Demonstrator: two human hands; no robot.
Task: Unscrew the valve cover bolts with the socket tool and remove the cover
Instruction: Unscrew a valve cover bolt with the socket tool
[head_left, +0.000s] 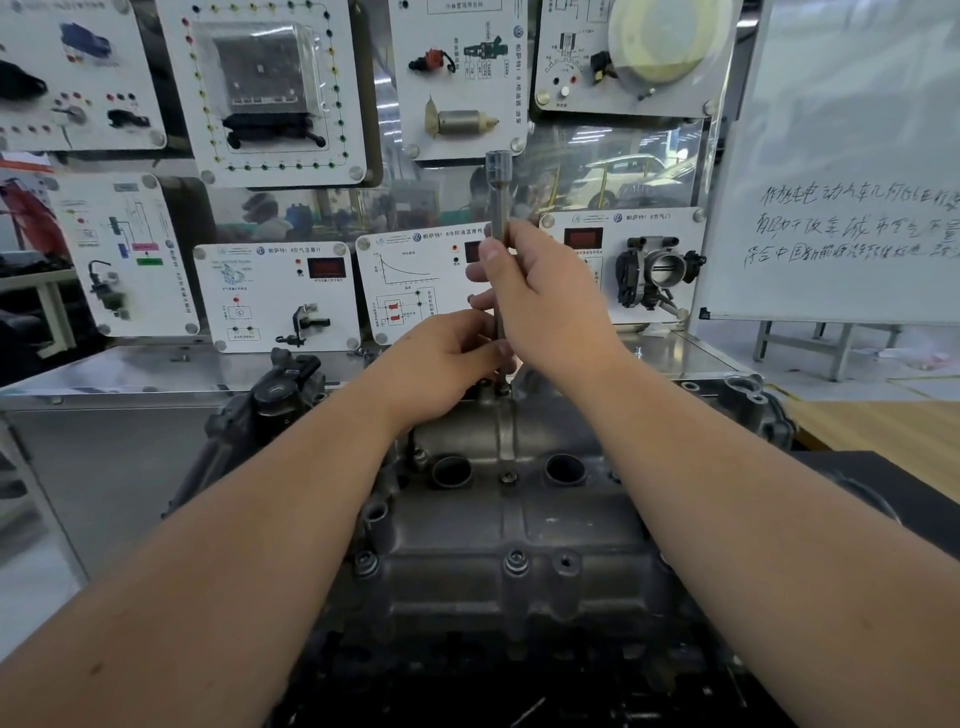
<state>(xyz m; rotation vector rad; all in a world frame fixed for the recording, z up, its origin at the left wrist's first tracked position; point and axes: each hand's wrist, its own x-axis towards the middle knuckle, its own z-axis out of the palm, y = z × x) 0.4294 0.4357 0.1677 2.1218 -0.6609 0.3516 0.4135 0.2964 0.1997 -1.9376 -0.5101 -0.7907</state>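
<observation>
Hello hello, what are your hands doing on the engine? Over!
Right hand grips socket tool, upright. Left hand pinches its lower end at far bolt. Cover still on; near bolts in. Nothing blocking.

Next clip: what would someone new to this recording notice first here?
Probably the socket tool, standing upright at centre frame. The right hand grips its shaft high up, while the left hand holds it low, where it meets the far edge of the valve cover. Behind them, white training panels line the wall.
</observation>
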